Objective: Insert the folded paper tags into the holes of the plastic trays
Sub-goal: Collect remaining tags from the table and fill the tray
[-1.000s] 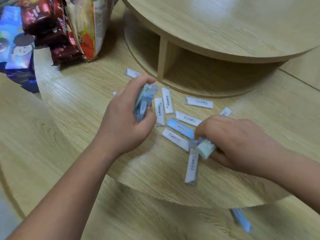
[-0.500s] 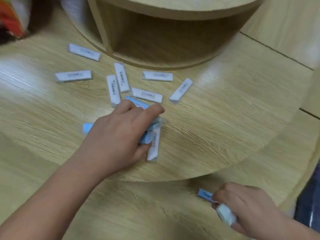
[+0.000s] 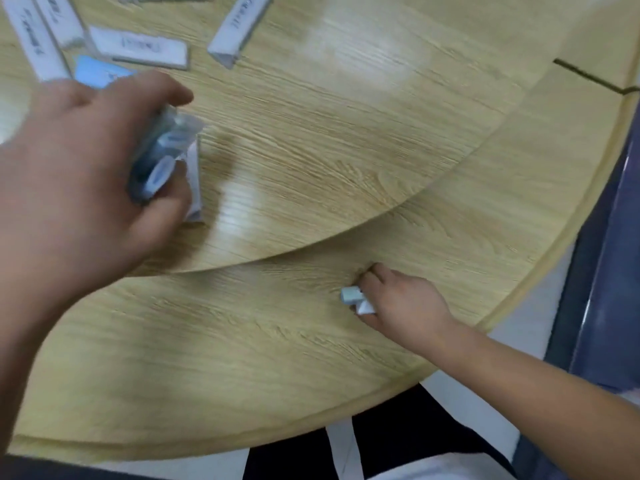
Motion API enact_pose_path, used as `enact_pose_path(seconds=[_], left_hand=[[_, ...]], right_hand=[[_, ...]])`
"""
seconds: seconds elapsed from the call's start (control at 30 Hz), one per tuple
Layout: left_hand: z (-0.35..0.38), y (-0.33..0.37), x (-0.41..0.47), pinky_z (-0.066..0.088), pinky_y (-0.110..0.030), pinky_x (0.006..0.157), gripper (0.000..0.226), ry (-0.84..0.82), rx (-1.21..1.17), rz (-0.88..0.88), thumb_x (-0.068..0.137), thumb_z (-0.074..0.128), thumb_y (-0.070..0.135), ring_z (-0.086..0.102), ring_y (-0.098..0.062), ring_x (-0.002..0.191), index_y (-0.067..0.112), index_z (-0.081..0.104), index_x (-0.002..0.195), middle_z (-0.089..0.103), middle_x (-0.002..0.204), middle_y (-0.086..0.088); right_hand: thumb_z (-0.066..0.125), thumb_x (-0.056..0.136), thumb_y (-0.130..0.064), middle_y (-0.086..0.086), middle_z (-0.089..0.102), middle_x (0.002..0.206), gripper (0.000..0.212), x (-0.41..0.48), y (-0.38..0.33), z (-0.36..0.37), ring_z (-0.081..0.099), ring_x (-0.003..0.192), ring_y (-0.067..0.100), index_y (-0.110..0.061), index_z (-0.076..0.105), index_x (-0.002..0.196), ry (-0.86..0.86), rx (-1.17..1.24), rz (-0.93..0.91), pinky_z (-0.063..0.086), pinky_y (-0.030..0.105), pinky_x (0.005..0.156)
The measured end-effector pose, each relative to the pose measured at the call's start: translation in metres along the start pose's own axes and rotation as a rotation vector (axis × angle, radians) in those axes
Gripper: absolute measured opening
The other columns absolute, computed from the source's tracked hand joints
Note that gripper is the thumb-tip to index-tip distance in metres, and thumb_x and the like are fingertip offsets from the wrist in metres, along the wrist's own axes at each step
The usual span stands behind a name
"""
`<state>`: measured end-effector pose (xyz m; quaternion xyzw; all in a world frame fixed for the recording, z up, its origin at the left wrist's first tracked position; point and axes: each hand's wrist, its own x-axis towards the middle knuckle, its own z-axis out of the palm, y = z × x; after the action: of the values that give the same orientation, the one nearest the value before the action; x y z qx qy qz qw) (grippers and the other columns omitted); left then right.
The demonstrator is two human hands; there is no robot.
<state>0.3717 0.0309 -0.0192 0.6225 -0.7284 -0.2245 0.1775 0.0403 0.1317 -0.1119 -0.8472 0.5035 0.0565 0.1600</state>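
A bundle of clear plastic trays (image 3: 162, 157) is clasped in the left hand (image 3: 86, 174), which rests on the upper wooden tier (image 3: 329, 133) near its rounded front edge, a white tag partly under the fingers. A small folded paper tag (image 3: 356, 299) is pinched in the right hand (image 3: 401, 303), low on the lower tier (image 3: 242, 358) near its right edge. Loose tags (image 3: 138, 46) lie scattered at the upper tier's far left corner, among them a blue one (image 3: 100, 72).

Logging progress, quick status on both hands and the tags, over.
Left hand grip shut on plastic trays. Right hand on lower tier, grip shut on folded tags. Loose tags lie beyond. Nothing in the way.
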Motion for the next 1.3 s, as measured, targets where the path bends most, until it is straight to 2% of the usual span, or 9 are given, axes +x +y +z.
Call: enact_pose_path(seconds=[0.17,0.3,0.43,0.53,0.67,0.83,1.03,1.17,1.3], left_hand=[[-0.015,0.025,-0.007,0.054,-0.053,0.069,0.059,0.048,0.167,0.01,0.074,0.054,0.039,0.043,-0.025,0.105,0.032,0.046,0.132,0.047,0.092,0.01],[-0.019,0.02,-0.006,0.049,-0.039,0.057,0.064,0.037,0.212,0.035,0.071,0.063,0.031,0.041,-0.02,0.1,0.029,0.046,0.133,0.033,0.086,0.018],[-0.029,0.006,-0.008,0.044,-0.032,0.052,0.063,0.048,0.257,0.029,0.071,0.058,0.034,0.045,-0.02,0.097,0.031,0.042,0.132,0.054,0.089,0.011],[-0.041,-0.011,-0.012,0.049,-0.035,0.051,0.064,0.074,0.261,-0.044,0.073,0.065,0.029,0.049,-0.021,0.097,0.03,0.044,0.133,0.044,0.085,0.018],[-0.052,-0.032,-0.017,0.045,-0.033,0.052,0.071,0.095,0.277,-0.099,0.075,0.063,0.032,0.05,-0.021,0.096,0.029,0.04,0.142,0.026,0.078,0.022],[-0.048,-0.039,-0.009,0.033,-0.027,0.052,0.103,0.087,0.258,-0.151,0.076,0.058,0.042,0.036,-0.01,0.087,0.035,-0.008,0.154,0.029,0.081,0.014],[-0.052,-0.039,0.007,0.052,-0.04,0.073,0.06,0.1,0.012,-0.143,0.084,0.05,0.042,0.044,-0.01,0.106,0.034,0.04,0.142,0.047,0.09,0.015],[-0.054,-0.037,0.018,0.052,-0.04,0.072,0.048,0.128,-0.043,-0.131,0.084,0.06,0.04,0.042,-0.005,0.1,0.041,0.041,0.128,0.045,0.086,0.028],[-0.055,-0.038,0.026,0.049,-0.032,0.069,0.063,0.055,0.06,-0.122,0.081,0.058,0.047,0.039,-0.003,0.106,0.043,0.034,0.139,0.043,0.093,0.018]], right_hand=[[0.07,0.065,-0.034,-0.002,0.056,0.066,0.023,0.02,-0.027,-0.063,0.055,0.051,0.02,-0.014,0.06,0.073,0.128,0.076,-0.133,0.031,0.024,0.039],[0.056,0.068,-0.035,-0.01,0.059,0.073,0.024,0.063,-0.054,-0.13,0.054,0.062,0.013,-0.024,0.062,0.089,0.261,0.142,-0.326,0.031,0.019,0.045],[0.068,0.065,-0.034,-0.005,0.065,0.078,0.027,0.133,-0.075,-0.168,0.063,0.067,0.022,-0.019,0.069,0.087,0.269,0.01,-0.488,0.041,0.027,0.039],[0.077,0.065,-0.035,-0.003,0.064,0.084,0.041,0.181,-0.088,-0.178,0.064,0.07,0.023,-0.019,0.069,0.101,0.171,-0.147,-0.639,0.035,0.025,0.041],[0.052,0.081,-0.05,-0.012,0.057,0.1,0.041,0.22,-0.099,-0.18,0.062,0.093,0.016,-0.034,0.051,0.119,-0.077,-0.307,-0.814,0.038,0.028,0.056],[0.063,0.08,-0.049,-0.014,0.048,0.103,0.034,0.228,-0.102,-0.185,0.059,0.082,0.013,-0.038,0.054,0.111,-0.172,-0.372,-0.833,0.041,0.028,0.054],[0.062,0.08,-0.048,-0.014,0.052,0.113,0.034,0.222,-0.088,-0.184,0.06,0.088,0.013,-0.033,0.057,0.11,-0.169,-0.333,-0.739,0.04,0.027,0.054],[0.06,0.075,-0.042,-0.012,0.06,0.107,0.036,0.214,-0.075,-0.183,0.064,0.088,0.015,-0.031,0.06,0.11,-0.07,-0.288,-0.648,0.045,0.026,0.05],[0.077,0.062,-0.037,-0.011,0.061,0.106,0.054,0.208,-0.066,-0.178,0.064,0.084,0.014,-0.03,0.062,0.114,-0.073,-0.304,-0.709,0.047,0.027,0.046]])
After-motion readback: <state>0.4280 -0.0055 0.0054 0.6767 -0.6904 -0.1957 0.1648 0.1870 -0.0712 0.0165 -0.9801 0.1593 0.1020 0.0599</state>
